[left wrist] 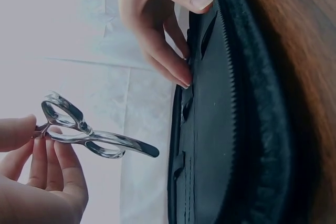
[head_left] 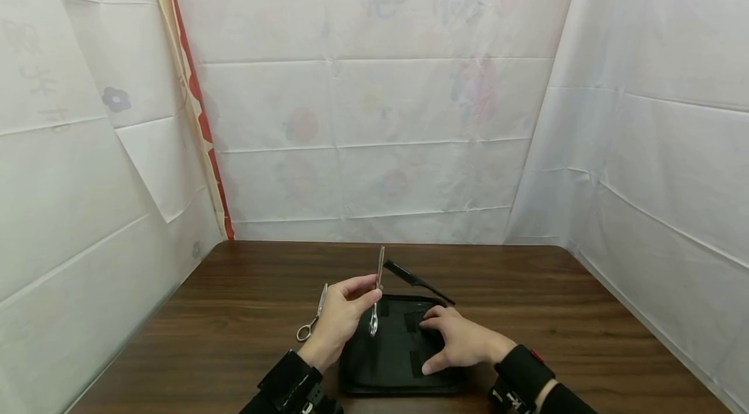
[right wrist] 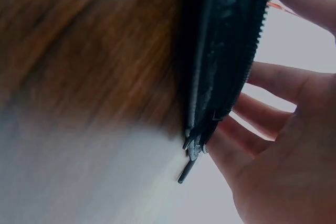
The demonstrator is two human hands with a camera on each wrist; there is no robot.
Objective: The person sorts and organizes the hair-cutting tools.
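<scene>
Head view: a person sits at a dark wooden table (head_left: pixel 585 310) walled in by white sheets. The left hand (head_left: pixel 339 320) pinches a pair of slim metal scissors (head_left: pixel 377 297) between thumb and fingertips, blades pointing up and finger loops hanging just above an open black case (head_left: pixel 398 352). The right hand (head_left: pixel 462 339) lies flat on the case with fingers straight and spread, pressing it down. A second pair of scissors (head_left: pixel 313 320) lies on the table just left of the case, and a black comb (head_left: pixel 415 281) lies at its far edge.

Left wrist view: the thumb and fingertips of the left hand (left wrist: pixel 37 171) grip the scissors (left wrist: pixel 89 135) near the loops. The steel looks stiff, light and smooth, likely slippery; the shank beside the loops seems the safest hold, away from the points.

Right wrist view: the right hand (right wrist: pixel 283 145) has its fingers extended against the case (right wrist: pixel 226 51), which is soft-sided and zippered.
</scene>
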